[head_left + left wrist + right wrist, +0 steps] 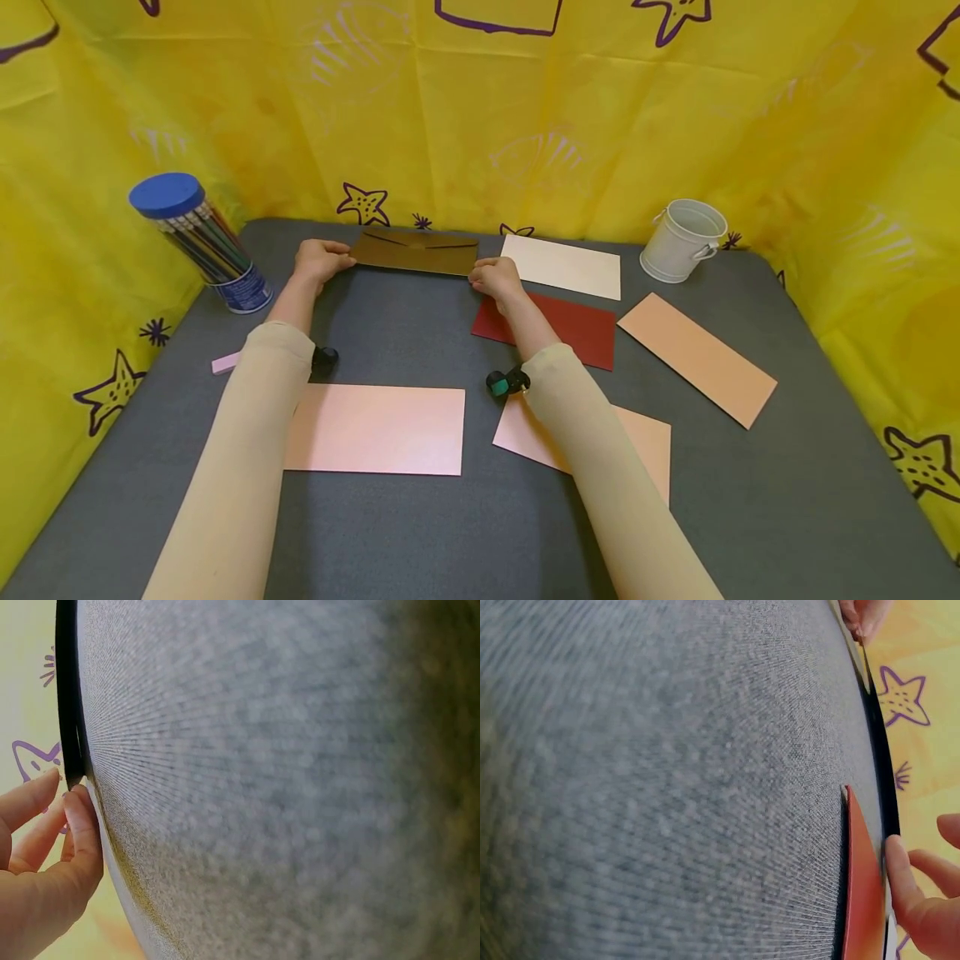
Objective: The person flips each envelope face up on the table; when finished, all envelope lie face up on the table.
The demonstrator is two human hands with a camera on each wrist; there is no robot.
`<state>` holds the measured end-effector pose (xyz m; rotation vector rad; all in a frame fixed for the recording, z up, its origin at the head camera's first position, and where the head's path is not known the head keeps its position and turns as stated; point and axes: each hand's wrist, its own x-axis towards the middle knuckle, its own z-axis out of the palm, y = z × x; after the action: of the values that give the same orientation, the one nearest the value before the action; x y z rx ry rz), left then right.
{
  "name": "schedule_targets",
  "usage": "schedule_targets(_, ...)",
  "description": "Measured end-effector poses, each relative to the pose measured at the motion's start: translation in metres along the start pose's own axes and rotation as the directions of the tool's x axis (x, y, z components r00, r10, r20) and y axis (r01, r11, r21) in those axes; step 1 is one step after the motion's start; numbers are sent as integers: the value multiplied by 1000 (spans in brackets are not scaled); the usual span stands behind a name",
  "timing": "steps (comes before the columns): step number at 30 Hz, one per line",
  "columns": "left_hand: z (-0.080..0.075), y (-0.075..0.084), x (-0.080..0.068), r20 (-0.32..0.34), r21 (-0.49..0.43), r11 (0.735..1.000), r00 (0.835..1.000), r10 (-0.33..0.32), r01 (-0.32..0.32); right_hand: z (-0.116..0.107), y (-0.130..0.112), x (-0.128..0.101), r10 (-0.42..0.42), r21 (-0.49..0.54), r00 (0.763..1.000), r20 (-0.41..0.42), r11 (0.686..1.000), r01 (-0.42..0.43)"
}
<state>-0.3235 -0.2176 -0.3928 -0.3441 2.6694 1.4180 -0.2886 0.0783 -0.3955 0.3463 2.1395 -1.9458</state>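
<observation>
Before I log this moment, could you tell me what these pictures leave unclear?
- Brown envelope: absent from both wrist views, which grey table fills.
- Left hand and right hand: head view too small to show fingertips' grip.
- Pencil tub label: unreadable.

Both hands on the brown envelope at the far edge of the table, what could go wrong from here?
1. The brown paper envelope lies near the grey felt table's far edge; a push might slide it off against the yellow cloth.
2. The right hand hovers over the dark red card, so drawing back may drag it.
3. The left hand pinches only an end, so the envelope may bend.
</observation>
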Motion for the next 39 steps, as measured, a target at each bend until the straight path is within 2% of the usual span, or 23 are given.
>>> schedule_targets(6, -1, -2, 1, 44, -65, 998, 999, -15, 18, 0, 2, 1, 1, 33, 1000, 14, 999, -2)
schedule_targets(15, -3, 0, -1, 40, -41, 999, 999, -16, 17, -1, 1, 2, 7, 50, 1000, 6, 999, -8)
schedule_targets(23, -8, 4, -3, 130, -48, 999, 992, 5, 2, -2, -1, 2, 2, 41, 1000, 6, 999, -2)
schedule_targets(27, -9, 5, -3, 156, -22, 1000, 988, 7, -3, -2, -1, 1, -5, 28, 1000, 13, 1000, 5)
schedule_targets(33, -6, 10, -5, 161, 44, 999, 987, 20, -28, -2, -3, -1, -10, 30, 999, 46, 1000, 9)
schedule_targets(39, 6, 24, -12, 115, 62, 996, 992, 57, -65, -6, -10, -4, -31, 21, 997, 64, 999, 30)
